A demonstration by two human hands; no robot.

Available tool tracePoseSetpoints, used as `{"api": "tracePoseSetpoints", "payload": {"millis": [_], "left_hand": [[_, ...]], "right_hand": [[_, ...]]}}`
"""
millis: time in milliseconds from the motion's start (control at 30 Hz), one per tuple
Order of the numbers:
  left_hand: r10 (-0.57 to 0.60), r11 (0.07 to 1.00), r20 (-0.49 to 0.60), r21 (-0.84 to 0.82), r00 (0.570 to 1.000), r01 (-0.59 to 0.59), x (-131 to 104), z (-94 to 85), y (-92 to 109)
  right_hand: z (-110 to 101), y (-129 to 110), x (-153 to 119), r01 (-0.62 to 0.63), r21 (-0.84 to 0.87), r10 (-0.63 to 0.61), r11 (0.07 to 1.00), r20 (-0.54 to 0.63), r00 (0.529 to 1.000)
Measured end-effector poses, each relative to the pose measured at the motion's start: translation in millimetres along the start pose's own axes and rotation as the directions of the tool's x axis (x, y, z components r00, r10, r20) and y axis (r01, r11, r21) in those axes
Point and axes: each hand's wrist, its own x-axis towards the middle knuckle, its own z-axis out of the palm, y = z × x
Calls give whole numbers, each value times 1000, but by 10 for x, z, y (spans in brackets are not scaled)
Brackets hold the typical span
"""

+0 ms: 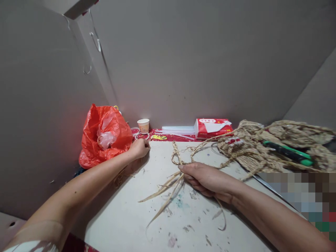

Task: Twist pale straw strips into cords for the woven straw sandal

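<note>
A braided straw cord (175, 154) lies on the white board, its loop at the centre and loose flat strands fanning toward the lower left. My right hand (199, 176) pinches this cord where the strands come out, thumb and forefinger together. At the board's far left edge, beside the red plastic bag, my left hand (141, 148) is closed with the fingertips together; what it holds, if anything, is too small to make out. Thin straw scraps (123, 175) lie below my left forearm.
A red plastic bag (105, 134), a paper cup (143, 126), straws (175, 132) and a red tissue pack (213, 128) stand along the back. Bundled braided straw (249, 154) and a green-black tool (288, 153) lie on the right of the white board (126, 217).
</note>
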Motion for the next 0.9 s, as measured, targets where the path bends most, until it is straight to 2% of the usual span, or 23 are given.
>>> {"api": "tracePoseSetpoints", "payload": {"millis": [133, 233, 367, 467, 533, 700, 900], "left_hand": [[5, 977, 27, -212, 1000, 1, -18, -72, 9], [-23, 914, 69, -403, 997, 49, -73, -188, 50], [-88, 766, 203, -612, 975, 196, -197, -333, 101], [-123, 638, 312, -703, 942, 316, -272, -374, 112], [-135, 570, 342, -741, 930, 355, -298, -374, 112], [-140, 464, 311, -818, 940, 340, -300, -402, 133], [-124, 402, 272, -866, 954, 299, -316, -509, 172]], "right_hand": [[-25, 37, 24, 20, -18, -20, 1000, 6, 1000], [-36, 51, 36, 12, -24, -12, 1000, 7, 1000], [-32, 56, 37, 25, -3, -25, 1000, 7, 1000], [-22, 45, 31, 21, -5, -21, 1000, 14, 1000], [-16, 31, 25, 21, -6, -21, 1000, 13, 1000], [-5, 7, 9, 13, -4, -13, 1000, 18, 1000], [-6, 5, 4, 3, -1, -3, 1000, 7, 1000]]}}
